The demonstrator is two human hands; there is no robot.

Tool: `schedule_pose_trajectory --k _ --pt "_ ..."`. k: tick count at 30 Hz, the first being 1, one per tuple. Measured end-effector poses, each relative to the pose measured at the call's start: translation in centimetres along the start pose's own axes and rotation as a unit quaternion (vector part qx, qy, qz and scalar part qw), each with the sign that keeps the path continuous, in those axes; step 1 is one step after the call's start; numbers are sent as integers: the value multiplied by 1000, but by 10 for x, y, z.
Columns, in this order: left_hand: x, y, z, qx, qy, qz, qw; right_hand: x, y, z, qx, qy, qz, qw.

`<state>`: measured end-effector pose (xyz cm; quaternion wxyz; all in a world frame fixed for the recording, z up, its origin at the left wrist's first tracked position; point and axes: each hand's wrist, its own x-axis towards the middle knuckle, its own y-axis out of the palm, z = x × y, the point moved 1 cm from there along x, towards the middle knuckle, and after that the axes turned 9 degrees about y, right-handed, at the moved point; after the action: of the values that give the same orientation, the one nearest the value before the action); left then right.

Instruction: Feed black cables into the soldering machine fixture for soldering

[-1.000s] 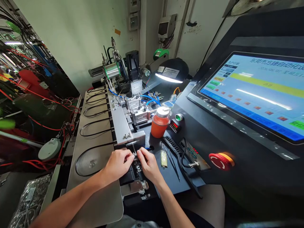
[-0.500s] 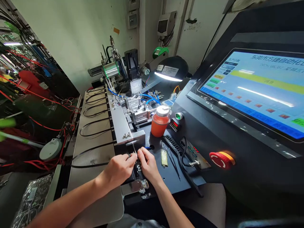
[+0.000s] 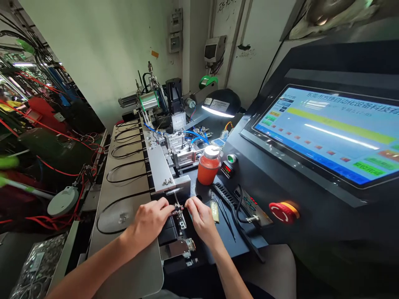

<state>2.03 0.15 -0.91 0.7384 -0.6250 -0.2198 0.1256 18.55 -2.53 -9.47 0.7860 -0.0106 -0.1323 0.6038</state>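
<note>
A thin black cable (image 3: pixel 124 198) curves across a steel tray (image 3: pixel 127 182) and runs under the left hand (image 3: pixel 149 222) towards a small metal fixture (image 3: pixel 180 216). The fixture's long axis points straight ahead, away from the person, while the cable comes in crosswise from its left. The left hand is curled, its fingers bent down against the fixture's left side. The right hand (image 3: pixel 202 218) is half closed, with its fingertips just beside the fixture's right side. Coming in from both sides like this seems to steady something tiny there, but whether either hand has firm hold cannot be told. Beyond the fixture stands an orange bottle (image 3: pixel 208 168) with a white lid. To the fixture's right, tweezers (image 3: pixel 226 216) lie on the worktop (image 3: pixel 204 245), and farther right are a red emergency-stop button (image 3: pixel 282 212) and a touchscreen (image 3: pixel 324 137).
</note>
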Motion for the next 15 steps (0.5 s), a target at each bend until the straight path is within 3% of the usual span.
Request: schedule_pose_trajectory --k 3,6,12,15 --pt "-3 -5 3 -15 -44 61 997 -6 -8 8 -80 -89 5 993" --pt "-4 -8 4 -28 -49 81 995 -12 -8 11 -127 -147 5 981" --pt "-2 -9 4 -39 -58 105 992 -17 -12 13 -152 -148 -41 976" --pt "-1 -10 4 -44 -59 105 992 -16 -16 17 -167 -146 -20 975"
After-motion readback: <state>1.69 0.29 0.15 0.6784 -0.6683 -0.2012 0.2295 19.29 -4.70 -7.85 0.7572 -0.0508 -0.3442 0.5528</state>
